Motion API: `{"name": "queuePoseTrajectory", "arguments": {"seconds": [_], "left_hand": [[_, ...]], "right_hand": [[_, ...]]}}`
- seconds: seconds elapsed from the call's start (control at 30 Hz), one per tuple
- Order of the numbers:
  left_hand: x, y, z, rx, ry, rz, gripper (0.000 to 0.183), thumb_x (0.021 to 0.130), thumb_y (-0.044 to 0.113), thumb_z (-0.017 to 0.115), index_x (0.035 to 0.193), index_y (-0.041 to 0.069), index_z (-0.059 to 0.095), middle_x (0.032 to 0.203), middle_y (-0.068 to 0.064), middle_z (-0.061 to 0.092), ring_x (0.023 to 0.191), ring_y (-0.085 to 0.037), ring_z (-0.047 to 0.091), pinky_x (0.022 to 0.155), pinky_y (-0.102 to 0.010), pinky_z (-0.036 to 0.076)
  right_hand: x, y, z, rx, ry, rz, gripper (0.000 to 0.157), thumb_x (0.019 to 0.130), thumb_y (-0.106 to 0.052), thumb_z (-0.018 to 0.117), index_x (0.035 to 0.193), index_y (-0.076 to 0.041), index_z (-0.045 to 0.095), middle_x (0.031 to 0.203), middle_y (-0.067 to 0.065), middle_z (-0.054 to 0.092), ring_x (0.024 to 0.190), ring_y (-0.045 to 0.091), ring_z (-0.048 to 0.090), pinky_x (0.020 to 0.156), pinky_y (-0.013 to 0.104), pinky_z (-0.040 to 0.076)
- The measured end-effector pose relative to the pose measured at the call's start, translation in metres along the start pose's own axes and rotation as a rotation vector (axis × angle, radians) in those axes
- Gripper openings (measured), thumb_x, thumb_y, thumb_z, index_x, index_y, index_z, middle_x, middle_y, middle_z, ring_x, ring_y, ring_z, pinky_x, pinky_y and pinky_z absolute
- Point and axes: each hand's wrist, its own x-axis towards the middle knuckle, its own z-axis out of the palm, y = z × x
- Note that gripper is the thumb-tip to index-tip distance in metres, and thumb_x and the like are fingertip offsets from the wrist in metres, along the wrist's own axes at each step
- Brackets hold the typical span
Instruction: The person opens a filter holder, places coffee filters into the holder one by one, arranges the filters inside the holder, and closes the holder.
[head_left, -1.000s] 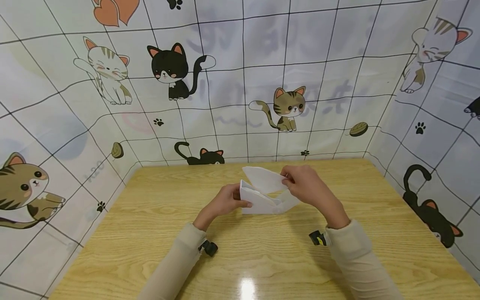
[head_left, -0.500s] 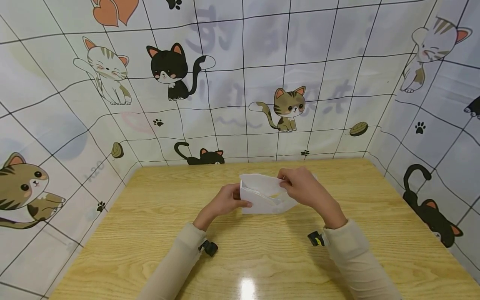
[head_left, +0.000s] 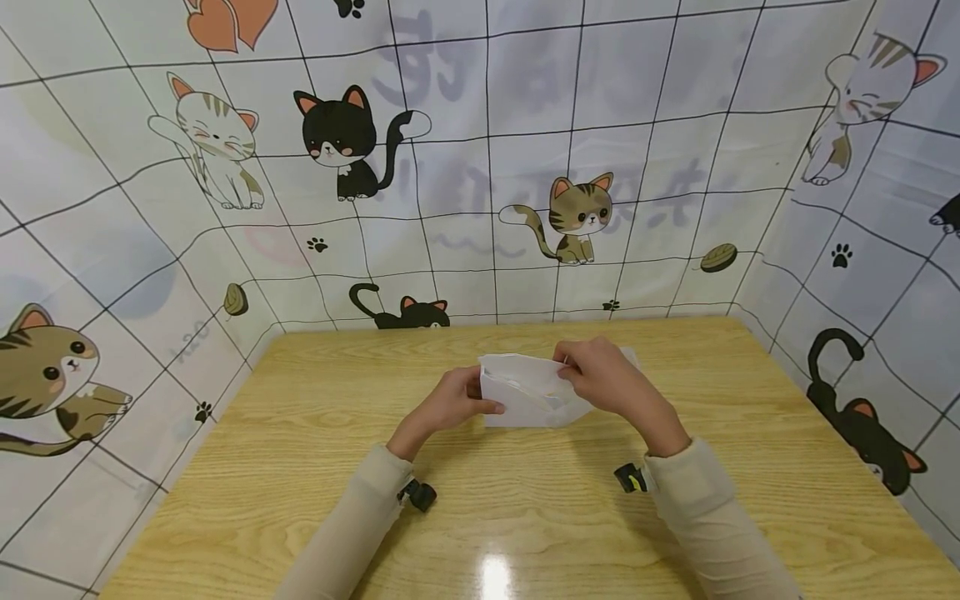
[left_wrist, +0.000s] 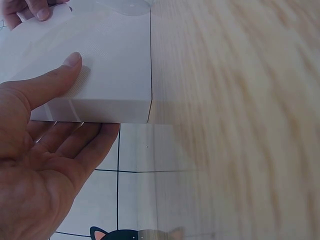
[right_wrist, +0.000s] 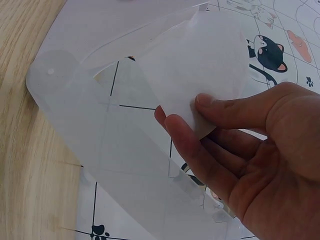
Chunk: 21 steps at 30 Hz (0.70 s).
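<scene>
A white box-like holder [head_left: 517,410] stands on its long edge on the table, its slanted opening at the top. My left hand [head_left: 452,402] grips its left end, thumb [left_wrist: 62,80] on the near face and fingers behind it. From its right end runs a translucent plastic strip [right_wrist: 115,150], joined at a round rivet [right_wrist: 50,71]. My right hand [head_left: 600,373] pinches the corner of a white sheet [right_wrist: 200,60] between thumb and fingers. In the head view the sheet lies along the back of the opening, its lower part hidden inside the holder.
The pale wooden table [head_left: 480,508] extends around both forearms. Behind and at the sides hangs a white gridded cloth [head_left: 465,192] printed with cats. A small black wrist camera [head_left: 417,496] sits at the left cuff, another black camera [head_left: 630,477] at the right.
The white sheet, tilted up above the opening a second ago, has come down into the holder. My right hand has shifted slightly left with it; the left hand has stayed put.
</scene>
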Motion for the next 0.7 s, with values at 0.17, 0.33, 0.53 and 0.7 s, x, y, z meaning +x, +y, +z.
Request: {"name": "queuePoseTrajectory", "arguments": {"seconds": [0.17, 0.33, 0.53, 0.7], "left_hand": [[0.0003, 0.0, 0.0002, 0.005, 0.001, 0.001, 0.045, 0.09, 0.001, 0.078, 0.133, -0.003, 0.063, 0.117, -0.022, 0.073, 0.094, -0.022, 0.075, 0.078, -0.027, 0.06], [0.0012, -0.0002, 0.0004, 0.004, 0.001, 0.011, 0.045, 0.09, 0.001, 0.077, 0.133, -0.003, 0.063, 0.117, -0.023, 0.073, 0.094, -0.023, 0.076, 0.078, -0.027, 0.06], [0.0014, 0.0005, 0.0005, 0.001, 0.002, 0.006, 0.044, 0.09, 0.0, 0.077, 0.132, -0.004, 0.064, 0.116, -0.023, 0.073, 0.095, -0.024, 0.075, 0.078, -0.027, 0.06], [0.001, 0.0017, 0.0001, 0.008, 0.003, 0.004, 0.043, 0.091, 0.001, 0.077, 0.131, -0.004, 0.064, 0.116, -0.023, 0.074, 0.094, -0.024, 0.076, 0.078, -0.028, 0.06]], "right_hand": [[0.0006, 0.0017, 0.0018, 0.011, -0.015, 0.002, 0.006, 0.097, -0.003, 0.068, 0.097, -0.006, 0.073, 0.083, 0.007, 0.074, 0.066, 0.012, 0.062, 0.062, 0.033, 0.052], [0.0011, 0.0027, 0.0023, 0.014, -0.028, 0.013, 0.006, 0.099, -0.006, 0.067, 0.098, -0.007, 0.072, 0.082, 0.005, 0.073, 0.064, 0.01, 0.06, 0.061, 0.031, 0.049], [0.0021, 0.0029, 0.0028, 0.005, -0.045, 0.019, 0.01, 0.1, -0.007, 0.065, 0.097, -0.008, 0.074, 0.081, 0.004, 0.072, 0.063, 0.009, 0.055, 0.061, 0.03, 0.046], [0.0008, 0.0017, 0.0012, 0.003, -0.068, 0.033, 0.012, 0.1, -0.006, 0.065, 0.099, -0.005, 0.077, 0.088, 0.008, 0.075, 0.069, 0.012, 0.062, 0.065, 0.032, 0.051]]}}
